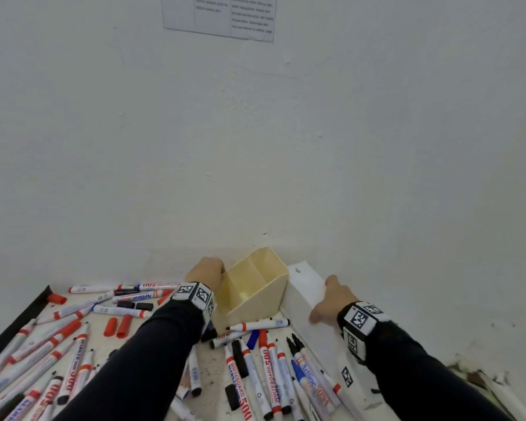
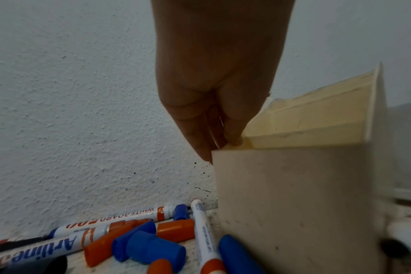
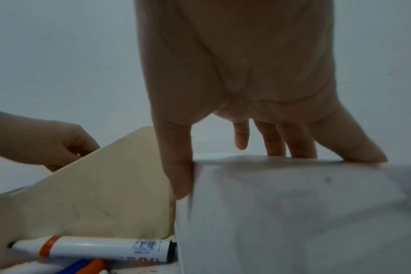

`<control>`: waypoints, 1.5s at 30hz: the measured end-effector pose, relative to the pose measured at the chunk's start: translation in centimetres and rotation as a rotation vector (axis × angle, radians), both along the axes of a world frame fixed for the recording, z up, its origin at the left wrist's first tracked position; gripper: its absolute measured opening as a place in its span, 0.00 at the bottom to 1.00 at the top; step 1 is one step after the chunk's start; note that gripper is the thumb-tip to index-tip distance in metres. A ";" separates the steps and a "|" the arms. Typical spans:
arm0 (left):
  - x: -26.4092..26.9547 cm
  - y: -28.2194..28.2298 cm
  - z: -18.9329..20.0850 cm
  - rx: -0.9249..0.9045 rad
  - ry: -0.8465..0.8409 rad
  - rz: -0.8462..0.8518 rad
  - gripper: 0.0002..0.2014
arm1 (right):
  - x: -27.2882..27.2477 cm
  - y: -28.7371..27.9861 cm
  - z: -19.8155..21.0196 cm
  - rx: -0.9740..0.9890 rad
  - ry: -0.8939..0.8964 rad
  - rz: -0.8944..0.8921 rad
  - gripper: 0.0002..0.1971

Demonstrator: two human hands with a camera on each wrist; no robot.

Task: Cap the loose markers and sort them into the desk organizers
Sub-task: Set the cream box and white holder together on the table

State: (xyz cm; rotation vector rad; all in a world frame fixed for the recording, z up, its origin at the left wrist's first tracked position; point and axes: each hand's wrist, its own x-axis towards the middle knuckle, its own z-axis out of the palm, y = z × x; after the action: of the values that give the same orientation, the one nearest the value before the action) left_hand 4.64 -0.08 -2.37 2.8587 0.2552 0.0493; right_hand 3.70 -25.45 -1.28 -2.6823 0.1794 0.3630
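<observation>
A cream two-compartment organizer (image 1: 252, 287) stands at the wall. My left hand (image 1: 220, 273) pinches its left rim (image 2: 223, 142) with curled fingers. Right beside it stands a white box (image 1: 305, 288). My right hand (image 1: 325, 299) holds the box's top, with the thumb (image 3: 178, 166) down its left face and the fingers (image 3: 275, 140) over the far edge. Several uncapped whiteboard markers (image 1: 268, 369) lie scattered on the table in front. One marker (image 1: 258, 325) lies against the organizer's front (image 3: 94, 248). The cream organizer's compartments look empty.
Loose red caps (image 1: 117, 326) and black caps (image 1: 135, 305) lie at the left, and blue and orange caps (image 2: 150, 246) lie left of the organizer. A black raised edge (image 1: 16, 326) borders the table's left side. The white wall (image 1: 255, 147) stands close behind.
</observation>
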 end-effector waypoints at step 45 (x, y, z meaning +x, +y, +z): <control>-3.8 -5.0 1.3 -0.299 -0.304 0.101 0.04 | 0.0 -0.4 -3.0 0.711 -0.512 -0.268 0.25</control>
State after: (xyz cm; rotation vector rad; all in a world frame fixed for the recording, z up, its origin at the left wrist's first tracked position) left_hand 0.80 -5.09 -1.05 2.4962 0.3131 0.4247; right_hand 3.68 -25.85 -4.26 -1.9307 0.2022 -0.2994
